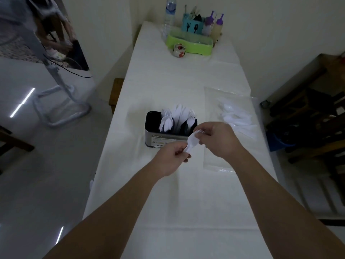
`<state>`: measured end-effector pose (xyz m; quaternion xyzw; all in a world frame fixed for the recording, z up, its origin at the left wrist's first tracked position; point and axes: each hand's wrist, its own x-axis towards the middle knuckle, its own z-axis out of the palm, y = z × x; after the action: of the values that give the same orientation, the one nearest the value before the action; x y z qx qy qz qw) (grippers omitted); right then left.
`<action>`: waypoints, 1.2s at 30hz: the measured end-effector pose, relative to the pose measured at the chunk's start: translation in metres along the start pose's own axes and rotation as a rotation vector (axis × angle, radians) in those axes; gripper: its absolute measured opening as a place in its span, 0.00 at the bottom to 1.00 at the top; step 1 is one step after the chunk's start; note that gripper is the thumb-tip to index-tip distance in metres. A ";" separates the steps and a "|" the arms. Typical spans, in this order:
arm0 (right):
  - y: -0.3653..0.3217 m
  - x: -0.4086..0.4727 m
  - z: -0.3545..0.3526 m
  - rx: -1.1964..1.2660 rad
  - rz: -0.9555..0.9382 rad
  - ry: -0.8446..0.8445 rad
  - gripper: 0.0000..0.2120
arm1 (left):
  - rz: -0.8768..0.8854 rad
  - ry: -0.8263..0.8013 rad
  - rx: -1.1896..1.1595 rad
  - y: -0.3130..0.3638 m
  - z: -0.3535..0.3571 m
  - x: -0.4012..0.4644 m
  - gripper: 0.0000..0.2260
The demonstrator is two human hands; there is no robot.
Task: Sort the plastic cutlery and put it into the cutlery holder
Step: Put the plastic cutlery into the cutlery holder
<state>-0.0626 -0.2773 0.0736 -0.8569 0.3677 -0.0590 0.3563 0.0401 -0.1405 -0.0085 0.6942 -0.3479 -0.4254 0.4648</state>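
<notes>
Above the white-covered table (168, 212), just in front of the cutlery holder (168, 136), we note both hands on one white plastic fork (192, 140). Our left hand (171, 158) pinches its handle end with curled fingers; our right hand (218, 140) pinches it by the tines. Spoons, knives and forks stand in the holder. More loose white cutlery (238, 118) lies on a clear plastic bag (214, 161) to the right.

Holder (169, 131) left of spoons (238, 118) (loose)
</notes>
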 end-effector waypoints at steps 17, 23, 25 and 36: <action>-0.015 0.025 -0.030 -0.340 -0.313 0.400 0.08 | 0.346 0.420 0.871 -0.015 0.005 0.003 0.17; 0.006 0.044 0.004 -0.459 -0.304 0.218 0.10 | 0.313 0.400 0.876 -0.013 0.007 0.004 0.18; 0.014 0.048 0.013 -0.463 -0.276 0.177 0.10 | 0.310 0.389 0.879 -0.013 0.007 0.003 0.19; 0.016 0.060 0.026 -0.495 -0.129 0.128 0.10 | 0.274 0.353 0.893 -0.013 0.008 0.001 0.19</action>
<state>-0.0197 -0.3103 0.0343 -0.9342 0.3372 -0.0441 0.1075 0.0343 -0.1401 -0.0227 0.8348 -0.5002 -0.0457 0.2255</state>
